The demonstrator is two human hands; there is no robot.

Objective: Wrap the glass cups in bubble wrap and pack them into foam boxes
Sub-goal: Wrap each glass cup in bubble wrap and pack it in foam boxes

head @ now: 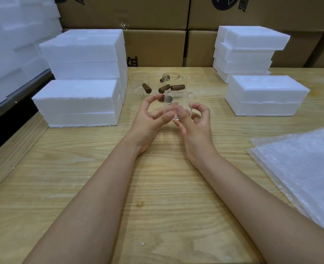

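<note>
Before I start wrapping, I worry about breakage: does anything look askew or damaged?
No damage shows. The glass cups behind the held cup crowd together, brown handles pointing every way, and the top foam box of the back right stack sits shifted, overhanging those below.

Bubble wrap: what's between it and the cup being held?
Head view: beyond the right hand gripping the glass cup, only bare wooden table reaches the bubble wrap.

soft, even, bright light is filling the scene, laying only faint shadows on the wooden table (81, 178) and washing out the white foam boxes (77, 100), while wide-angle distortion is bowing the frame's edges.
</note>
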